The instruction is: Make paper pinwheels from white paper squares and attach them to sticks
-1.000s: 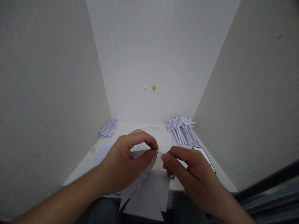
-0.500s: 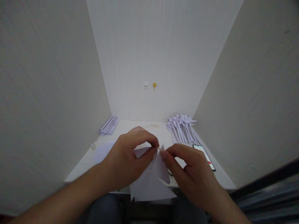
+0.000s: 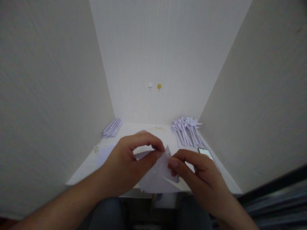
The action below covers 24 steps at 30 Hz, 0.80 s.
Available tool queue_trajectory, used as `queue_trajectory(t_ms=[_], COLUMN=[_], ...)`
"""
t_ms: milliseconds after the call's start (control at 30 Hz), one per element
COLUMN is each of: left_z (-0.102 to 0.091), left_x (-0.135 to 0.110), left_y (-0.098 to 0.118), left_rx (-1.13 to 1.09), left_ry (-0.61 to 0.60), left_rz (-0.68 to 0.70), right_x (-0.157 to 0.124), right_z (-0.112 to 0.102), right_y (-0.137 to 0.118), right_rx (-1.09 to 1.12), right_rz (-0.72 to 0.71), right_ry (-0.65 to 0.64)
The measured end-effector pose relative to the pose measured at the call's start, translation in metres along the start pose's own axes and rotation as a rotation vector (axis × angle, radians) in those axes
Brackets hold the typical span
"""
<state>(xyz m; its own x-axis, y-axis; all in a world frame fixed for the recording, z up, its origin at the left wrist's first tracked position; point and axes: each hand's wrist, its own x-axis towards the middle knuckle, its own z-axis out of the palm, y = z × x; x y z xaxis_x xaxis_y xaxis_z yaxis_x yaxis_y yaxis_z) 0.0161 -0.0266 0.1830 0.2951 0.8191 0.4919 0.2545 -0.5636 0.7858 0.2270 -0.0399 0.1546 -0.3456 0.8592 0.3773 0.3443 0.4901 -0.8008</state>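
Note:
A cut white paper sheet [image 3: 157, 179] with pointed flaps hangs over the near edge of the white table [image 3: 82, 167]. My left hand [image 3: 130, 164] pinches the gathered paper tips between thumb and fingers at the middle. My right hand [image 3: 196, 177] is closed in a pinch just to the right of that point, its thumb and forefinger on a flap; whether something small is in them I cannot make out.
A bundle of folded paper sticks [image 3: 112, 127] lies at the back left. A pile of finished paper pinwheels [image 3: 187, 129] lies at the back right, a phone [image 3: 206, 153] beside it. Two pins [image 3: 154, 86] are stuck in the back wall. Walls close in on both sides.
The paper has been lifted and turned, its flaps now shorter below the table edge. A thin stick tip seen between my fingers a second ago no longer shows. Both hands rose slightly.

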Motion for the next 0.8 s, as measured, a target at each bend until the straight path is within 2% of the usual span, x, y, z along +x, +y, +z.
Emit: queue_trajectory(t_ms=[400, 800], left_z=[0.0003, 0.0001], left_x=[-0.0024, -0.0021], left_y=[-0.0044, -0.0012], left_rx=[-0.134, -0.147], left_ry=[-0.018, -0.014], left_rz=[-0.059, -0.116], right_x=[-0.0024, -0.0019], right_z=[-0.0010, 0.0022], right_y=[-0.0029, -0.0061], right_rx=[0.039, 0.005], right_rz=[-0.027, -0.012], right_ry=[-0.028, 0.011])
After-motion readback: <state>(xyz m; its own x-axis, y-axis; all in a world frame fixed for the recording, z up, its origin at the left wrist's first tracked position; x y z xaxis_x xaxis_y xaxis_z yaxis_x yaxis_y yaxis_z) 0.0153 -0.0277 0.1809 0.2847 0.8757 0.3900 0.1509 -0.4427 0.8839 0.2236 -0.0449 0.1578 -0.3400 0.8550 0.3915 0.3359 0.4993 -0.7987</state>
